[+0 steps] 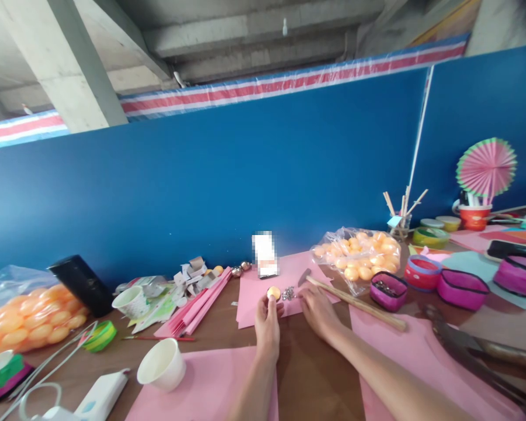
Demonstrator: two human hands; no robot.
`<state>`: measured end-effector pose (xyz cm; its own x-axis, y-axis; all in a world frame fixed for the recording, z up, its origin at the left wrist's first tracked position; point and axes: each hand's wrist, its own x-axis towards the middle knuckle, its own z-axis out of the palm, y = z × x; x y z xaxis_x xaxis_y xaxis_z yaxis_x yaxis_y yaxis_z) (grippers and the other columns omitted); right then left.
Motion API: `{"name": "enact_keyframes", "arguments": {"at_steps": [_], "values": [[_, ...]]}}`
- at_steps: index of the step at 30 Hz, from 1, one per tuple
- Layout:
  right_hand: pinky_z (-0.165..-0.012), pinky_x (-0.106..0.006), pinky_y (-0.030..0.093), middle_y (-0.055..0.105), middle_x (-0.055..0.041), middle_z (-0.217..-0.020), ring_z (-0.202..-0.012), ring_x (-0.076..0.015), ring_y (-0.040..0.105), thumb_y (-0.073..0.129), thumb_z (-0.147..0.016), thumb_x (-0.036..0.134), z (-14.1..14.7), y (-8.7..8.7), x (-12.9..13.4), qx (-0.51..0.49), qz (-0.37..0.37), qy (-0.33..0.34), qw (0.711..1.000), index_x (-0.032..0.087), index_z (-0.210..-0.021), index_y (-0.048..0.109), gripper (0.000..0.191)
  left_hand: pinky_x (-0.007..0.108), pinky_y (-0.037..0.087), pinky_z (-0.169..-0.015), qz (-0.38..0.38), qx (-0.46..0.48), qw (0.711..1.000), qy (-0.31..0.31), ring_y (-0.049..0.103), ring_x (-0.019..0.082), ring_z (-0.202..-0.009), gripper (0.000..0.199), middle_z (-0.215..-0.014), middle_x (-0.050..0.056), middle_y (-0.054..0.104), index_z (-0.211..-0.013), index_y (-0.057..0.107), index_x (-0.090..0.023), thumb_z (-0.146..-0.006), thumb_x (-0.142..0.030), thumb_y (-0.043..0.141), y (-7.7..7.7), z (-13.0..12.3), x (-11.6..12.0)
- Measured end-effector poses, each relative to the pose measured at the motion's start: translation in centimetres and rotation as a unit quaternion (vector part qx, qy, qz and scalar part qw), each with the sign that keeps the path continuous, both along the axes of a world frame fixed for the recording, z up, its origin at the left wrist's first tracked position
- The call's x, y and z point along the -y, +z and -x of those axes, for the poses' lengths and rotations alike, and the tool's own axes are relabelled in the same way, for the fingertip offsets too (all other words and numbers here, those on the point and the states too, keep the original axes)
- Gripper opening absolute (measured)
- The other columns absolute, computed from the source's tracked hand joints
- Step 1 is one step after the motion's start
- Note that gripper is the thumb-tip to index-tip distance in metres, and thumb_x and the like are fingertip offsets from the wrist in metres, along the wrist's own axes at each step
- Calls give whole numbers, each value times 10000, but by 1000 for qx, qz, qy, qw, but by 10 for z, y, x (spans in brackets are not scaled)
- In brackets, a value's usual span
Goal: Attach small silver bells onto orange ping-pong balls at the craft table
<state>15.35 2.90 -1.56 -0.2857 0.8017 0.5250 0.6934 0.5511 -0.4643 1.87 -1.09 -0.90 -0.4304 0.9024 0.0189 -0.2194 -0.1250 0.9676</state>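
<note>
My left hand point(267, 327) pinches a small orange ball point(273, 292), like a ping-pong ball, between thumb and fingers above the pink paper point(254, 304). Just right of the ball lies a small pile of shiny metal bits point(288, 293), too small to name surely. My right hand point(319, 311) rests low beside that pile, its fingers bent and close together; whatever they may hold is hidden. Right behind these fingers lies a hammer point(359, 303) with a wooden handle and a dark head.
Clear bags of orange balls point(363, 254) stand at right and far left. A purple pouch point(389, 292) holds small metal bits. A white paper cup point(162, 365) sits front left, pink paper strips point(201, 307) behind it. A large dark tool point(473, 351) lies right. A blue partition point(245, 175) closes the back.
</note>
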Motion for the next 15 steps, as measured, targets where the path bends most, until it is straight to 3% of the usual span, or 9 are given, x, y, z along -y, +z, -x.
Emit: {"name": "enact_keyframes", "arguments": {"at_steps": [8, 15], "values": [[-799, -301, 378, 554, -79, -940, -915, -198, 478, 394, -755, 80, -1, 1, -2, -7, 3, 0, 1000, 165, -939, 566, 266, 321, 479, -730, 0, -20, 1000, -9, 603, 171, -778, 433, -930, 91, 594, -994, 521, -138, -726, -476, 494, 1, 0, 0], [-769, -301, 383, 568, -70, -864, -842, -189, 498, 401, -770, 107, 0, 1, -1, 3, 1, 2, 1000, 177, -781, 600, 211, 312, 476, -724, 3, -42, 999, -22, 607, 165, -764, 442, -945, 96, 603, -1017, 520, -141, -719, -467, 508, 3, -1, 2]]}}
